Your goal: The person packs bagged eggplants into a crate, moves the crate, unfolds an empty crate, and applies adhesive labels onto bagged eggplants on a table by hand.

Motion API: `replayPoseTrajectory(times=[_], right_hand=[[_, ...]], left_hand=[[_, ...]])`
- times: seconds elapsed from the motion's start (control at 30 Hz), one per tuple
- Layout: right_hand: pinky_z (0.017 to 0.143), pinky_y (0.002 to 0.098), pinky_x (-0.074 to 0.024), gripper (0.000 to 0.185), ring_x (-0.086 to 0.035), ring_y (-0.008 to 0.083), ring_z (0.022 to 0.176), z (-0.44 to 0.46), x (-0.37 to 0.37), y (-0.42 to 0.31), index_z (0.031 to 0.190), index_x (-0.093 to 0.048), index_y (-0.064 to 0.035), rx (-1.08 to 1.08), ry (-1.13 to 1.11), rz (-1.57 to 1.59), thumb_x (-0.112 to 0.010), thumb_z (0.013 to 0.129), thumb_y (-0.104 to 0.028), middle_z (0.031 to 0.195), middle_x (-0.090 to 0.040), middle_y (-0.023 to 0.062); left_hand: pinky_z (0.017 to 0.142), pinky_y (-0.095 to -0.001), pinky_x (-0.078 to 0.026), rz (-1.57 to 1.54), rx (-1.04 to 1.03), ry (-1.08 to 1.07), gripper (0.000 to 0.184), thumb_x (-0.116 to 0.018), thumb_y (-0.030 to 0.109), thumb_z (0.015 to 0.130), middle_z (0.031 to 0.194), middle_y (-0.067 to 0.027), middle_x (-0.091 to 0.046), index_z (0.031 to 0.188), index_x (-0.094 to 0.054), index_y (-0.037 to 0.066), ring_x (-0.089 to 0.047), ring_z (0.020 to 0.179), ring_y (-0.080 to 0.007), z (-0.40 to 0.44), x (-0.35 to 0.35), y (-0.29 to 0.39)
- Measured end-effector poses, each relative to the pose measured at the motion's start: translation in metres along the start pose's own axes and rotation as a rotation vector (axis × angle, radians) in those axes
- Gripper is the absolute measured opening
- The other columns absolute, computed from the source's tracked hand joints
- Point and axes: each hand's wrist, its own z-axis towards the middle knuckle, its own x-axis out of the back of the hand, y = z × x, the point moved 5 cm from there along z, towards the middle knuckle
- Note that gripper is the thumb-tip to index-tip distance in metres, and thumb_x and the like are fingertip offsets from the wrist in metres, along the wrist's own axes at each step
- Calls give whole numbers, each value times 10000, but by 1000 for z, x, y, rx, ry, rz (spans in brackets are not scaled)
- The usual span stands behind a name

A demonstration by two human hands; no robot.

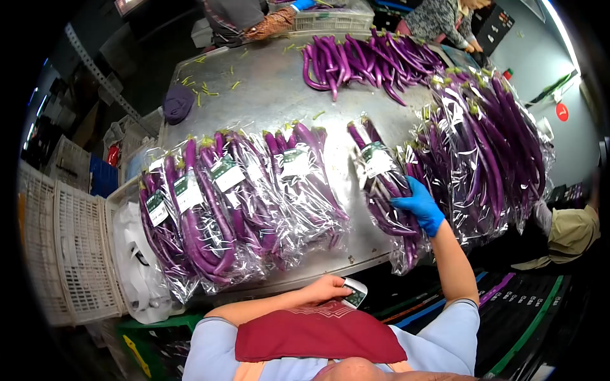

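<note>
My right hand (419,206), in a blue glove, is closed on the side of a clear bag of long purple eggplants (387,184). This bag lies tilted on the metal table, with a green-and-white label (376,157) on its upper part. Close to my apron, my bare left hand (325,289) pinches a small green-and-white label (354,292). To the left of the gripped bag lies a row of labelled eggplant bags (219,190). Right of my gloved hand is a large pile of bagged eggplants (489,146), with no labels visible on them.
Loose eggplants (368,60) are heaped at the table's (267,82) far side. A dark purple cloth-like item (178,105) sits near scattered green stem bits. White crates (76,241) stand left. Co-workers (238,22) are at the far side; another person (572,235) is at right.
</note>
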Motion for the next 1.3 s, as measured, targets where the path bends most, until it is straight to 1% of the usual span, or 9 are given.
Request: replayPoseTrajectory(times=[0.23, 0.3, 0.43, 0.6, 0.7, 0.77, 0.83, 1.1, 1.3], right_hand=[[599, 193, -443, 382, -548, 71, 679, -7, -67, -72, 1067, -484, 6, 45, -242, 268, -605, 712, -67, 777, -587, 36], [681, 202, -425, 442, -536, 96, 812, 0, -97, -58, 1136, -451, 9, -49, -303, 290, -597, 750, -150, 940, -568, 52], [808, 316, -411, 620, -513, 244, 953, -16, -69, -82, 1238, -341, 7, 176, -173, -411, -567, 782, -347, 1072, -524, 141], [877, 349, -391, 500, -505, 303, 1000, -42, 116, -204, 1176, -421, -13, 805, 769, -1387, -577, 732, -183, 1114, -493, 194], [880, 397, -385, 655, -464, 363, 1044, -66, 232, -209, 1168, -407, 8, 421, 1213, -1703, -639, 646, -312, 1117, -476, 240], [849, 420, -402, 649, -469, 371, 1023, -62, 310, -184, 1112, -450, -24, 85, 919, -1494, -672, 588, -335, 1094, -475, 240], [827, 453, -395, 544, -486, 314, 986, -79, 280, -194, 1067, -474, -102, -119, 985, -1700, -686, 608, -304, 1034, -490, 146], [746, 417, -426, 377, -515, 283, 888, -81, 254, -202, 885, -508, -100, 519, 1037, -1774, -656, 551, -195, 954, -498, 118], [717, 396, -447, 360, -567, 286, 795, -55, 167, -229, 850, -494, -67, 420, 781, -1519, -648, 558, -210, 863, -566, 117]], left_hand=[[586, -212, -425, 284, -56, 45, 172, -567, 118, 802, 764, -27, -596, 903, -605, -16, -525, 664, -77, -12, 3, 8], [616, -232, -450, 70, 8, 60, 217, -564, 117, 804, 799, -61, -597, 942, -579, -50, -552, 703, -118, -23, -4, 13], [638, -264, -484, -128, 119, -3, 205, -546, 104, 812, 833, -79, -600, 968, -558, -28, -580, 721, -153, -29, -3, 6], [600, -258, -477, -26, 144, -43, 187, -561, 109, 803, 818, -62, -606, 958, -568, 4, -578, 692, -135, -21, -7, 9], [533, -226, -445, -15, 141, -17, 171, -593, 117, 784, 751, -35, -596, 916, -584, 8, -548, 619, -103, -7, -1, -3], [505, -217, -424, -24, 135, 2, 165, -601, 120, 780, 727, -30, -587, 898, -588, 6, -528, 591, -92, -2, 0, -6], [506, -216, -420, -51, 148, 20, 165, -608, 121, 777, 728, -35, -587, 890, -590, 3, -523, 586, -91, -3, -4, 0], [516, -223, -433, -67, 139, -45, 175, -568, 131, 806, 763, -50, -599, 929, -582, 7, -549, 611, -107, -7, -15, 6], [704, -244, -481, -57, 19, -81, 265, -559, 134, 812, 897, -87, -608, 1050, -548, 19, -588, 803, -145, -17, -19, 22]])
